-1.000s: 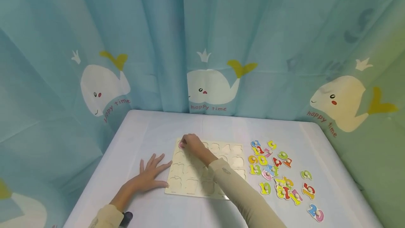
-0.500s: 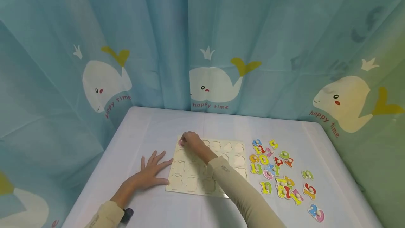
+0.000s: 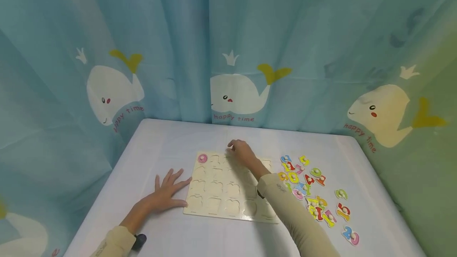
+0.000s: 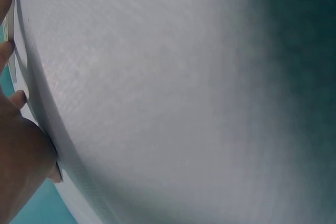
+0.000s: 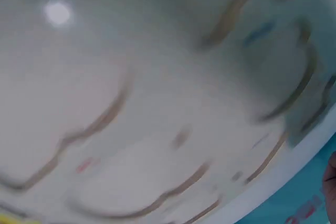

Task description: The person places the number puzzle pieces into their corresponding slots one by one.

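Observation:
A pale wooden puzzle board (image 3: 222, 197) with shaped recesses lies on the table. In its far left recess sits a pink round number piece (image 3: 202, 158) with a knob. My left hand (image 3: 165, 195) lies spread flat, thumb and fingertips right at the board's left edge; part of the hand shows along the left side of the left wrist view. Over the board's far edge hovers my right hand (image 3: 243, 154), fingers loosely bent, no piece visible in it. The right wrist view is filled by blurred board recesses, with a bit of the hand at its right edge.
Several colourful knobbed number pieces lie scattered right of the board, some overlapping, among them a red 15 (image 3: 343, 211) and a blue and pink 20 (image 3: 350, 235). The white table (image 3: 171, 138) meets a blue curtain (image 3: 178, 50) printed with whales.
My right hand has let go of the pink round piece at the far left recess and moved right along the board's far edge. My left hand stays at the board.

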The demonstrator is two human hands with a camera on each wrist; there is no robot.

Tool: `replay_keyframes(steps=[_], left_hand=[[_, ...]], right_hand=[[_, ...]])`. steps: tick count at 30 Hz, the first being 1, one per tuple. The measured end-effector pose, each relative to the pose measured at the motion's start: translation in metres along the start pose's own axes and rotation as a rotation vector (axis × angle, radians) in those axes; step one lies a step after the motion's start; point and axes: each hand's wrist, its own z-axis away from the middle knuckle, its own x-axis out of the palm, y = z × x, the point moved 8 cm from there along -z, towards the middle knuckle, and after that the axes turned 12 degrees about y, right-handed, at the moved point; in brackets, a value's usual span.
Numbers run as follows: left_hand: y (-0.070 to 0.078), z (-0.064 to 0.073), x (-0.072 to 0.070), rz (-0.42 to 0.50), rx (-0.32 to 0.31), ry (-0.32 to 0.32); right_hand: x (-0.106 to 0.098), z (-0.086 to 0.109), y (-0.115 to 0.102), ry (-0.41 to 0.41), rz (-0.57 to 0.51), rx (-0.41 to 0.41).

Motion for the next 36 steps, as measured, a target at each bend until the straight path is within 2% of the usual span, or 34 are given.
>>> replay_keyframes(steps=[6, 9, 13, 17, 20, 27, 36], left_hand=[[0.002, -0.001, 0.000, 0.003, 0.026, -0.003], [0.002, -0.001, 0.001, 0.009, 0.018, -0.031], [0.003, -0.003, 0.000, 0.004, 0.003, -0.052], [0.003, -0.004, -0.001, -0.001, 0.005, -0.039], [0.001, -0.004, -0.001, -0.001, 0.014, -0.029], [-0.003, -0.006, 0.001, 0.011, 0.005, -0.052], [-0.002, -0.007, -0.001, 0.000, 0.004, -0.028]], right_hand=[[-0.046, 0.017, 0.056, 0.073, 0.104, 0.079], [-0.066, 0.034, 0.087, 0.067, 0.144, 0.145], [-0.094, 0.054, 0.117, 0.064, 0.147, 0.163], [-0.116, 0.069, 0.144, 0.067, 0.160, 0.187], [-0.126, 0.077, 0.164, 0.045, 0.179, 0.240], [-0.147, 0.092, 0.187, -0.001, 0.177, 0.328], [-0.162, 0.118, 0.202, -0.025, 0.133, 0.401]])
